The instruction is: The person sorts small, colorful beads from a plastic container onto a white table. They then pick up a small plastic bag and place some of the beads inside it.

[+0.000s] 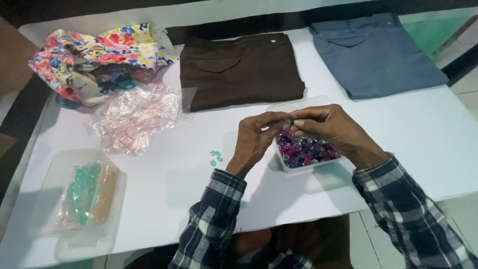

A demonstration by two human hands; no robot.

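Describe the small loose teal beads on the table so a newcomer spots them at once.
Start at the white table, then find the clear tub of purple beads under the person's hands. Just beyond the left hand, on bare tabletop, lies a tiny cluster of teal beads: loose, unlike the bagged teal ones in the tray.

Even, cool light falls from above on the white table (164, 184), which is bright without harsh glare. Soft shadows lie under the left hand (256, 139) and right hand (331, 130). Fine detail is slightly soft, perhaps from compression, and the table edges bow outward at the frame corners.
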